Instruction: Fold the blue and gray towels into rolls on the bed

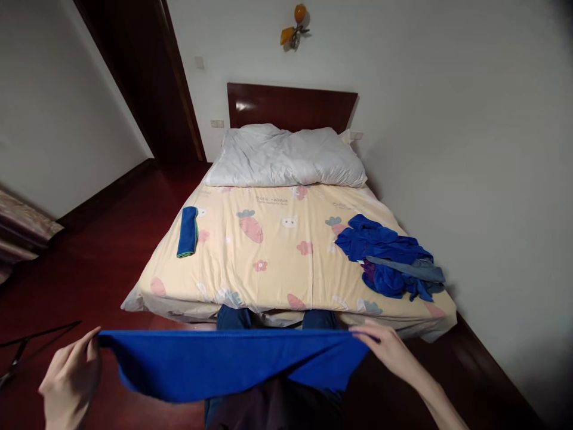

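Note:
A blue cloth (215,358) is stretched taut between my two hands, low in front of my body and short of the bed's edge. My left hand (74,376) pinches its left top corner, and my right hand (387,346) pinches the right top corner. The cloth's top edge runs nearly straight, while its lower part hangs loose in a curve. Behind it, my knees show against the bed (286,239). A rolled or folded blue cloth with green edging (188,232) lies on the left of the bed. A rumpled pile of blue, grey and purple cloths (389,257) lies on the right.
A pale quilt (286,156) is bunched at the far end, before the dark wooden headboard (290,106). White wall runs close along the bed's right side. A curtain (22,233) hangs at far left, and a thin black stand leg (20,352) is near my left hand.

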A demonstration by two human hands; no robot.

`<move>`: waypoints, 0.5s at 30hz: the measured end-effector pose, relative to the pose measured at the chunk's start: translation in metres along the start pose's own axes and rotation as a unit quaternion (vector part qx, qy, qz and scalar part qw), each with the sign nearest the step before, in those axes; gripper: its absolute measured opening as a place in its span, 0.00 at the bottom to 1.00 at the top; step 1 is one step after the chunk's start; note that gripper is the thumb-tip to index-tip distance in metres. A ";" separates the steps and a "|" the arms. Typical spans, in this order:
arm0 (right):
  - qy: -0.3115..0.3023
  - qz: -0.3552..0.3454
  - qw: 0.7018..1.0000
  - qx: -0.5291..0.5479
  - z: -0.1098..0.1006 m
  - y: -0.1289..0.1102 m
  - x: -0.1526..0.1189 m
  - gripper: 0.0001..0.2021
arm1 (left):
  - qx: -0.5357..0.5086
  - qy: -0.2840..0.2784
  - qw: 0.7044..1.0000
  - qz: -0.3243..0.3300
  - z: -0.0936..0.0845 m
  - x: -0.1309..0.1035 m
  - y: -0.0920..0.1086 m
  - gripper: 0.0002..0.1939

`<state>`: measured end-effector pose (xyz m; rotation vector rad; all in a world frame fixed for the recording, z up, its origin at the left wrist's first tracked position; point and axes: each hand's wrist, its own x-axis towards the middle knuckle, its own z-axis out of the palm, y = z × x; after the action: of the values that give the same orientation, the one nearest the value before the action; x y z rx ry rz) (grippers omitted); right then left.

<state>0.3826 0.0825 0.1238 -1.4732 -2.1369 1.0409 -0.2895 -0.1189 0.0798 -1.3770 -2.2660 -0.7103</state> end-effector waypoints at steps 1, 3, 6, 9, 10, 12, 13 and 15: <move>0.028 -0.024 0.999 -0.020 -0.015 0.000 0.018 0.16 | 0.021 0.026 0.999 0.013 0.004 0.021 0.009 0.23; 0.088 -0.052 0.993 -0.053 -0.046 -0.002 0.050 0.18 | 0.049 0.066 0.996 0.046 0.010 0.066 0.029 0.17; 0.188 -0.047 0.978 -0.079 -0.086 -0.010 0.082 0.20 | 0.019 0.087 0.992 0.086 0.012 0.126 0.064 0.16; 0.259 -0.013 0.963 -0.080 -0.106 -0.014 0.090 0.22 | -0.056 0.087 0.991 0.088 0.008 0.156 0.093 0.16; 0.263 0.003 0.962 -0.073 -0.108 -0.013 0.088 0.23 | -0.075 0.084 0.990 0.081 0.006 0.158 0.099 0.15; 0.237 0.035 0.970 -0.046 -0.105 -0.004 0.079 0.25 | -0.107 0.057 0.991 0.065 0.003 0.153 0.104 0.16; 0.215 0.051 0.975 -0.028 -0.102 0.002 0.073 0.27 | -0.122 0.029 0.991 0.055 0.002 0.146 0.103 0.16; 0.167 0.079 0.983 0.017 -0.093 0.015 0.058 0.30 | -0.155 -0.039 0.987 0.033 -0.001 0.130 0.093 0.15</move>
<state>0.4288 0.1731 0.1683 -1.6884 -1.7851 0.8051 -0.2629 0.0070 0.1746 -1.6377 -2.2242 -1.0394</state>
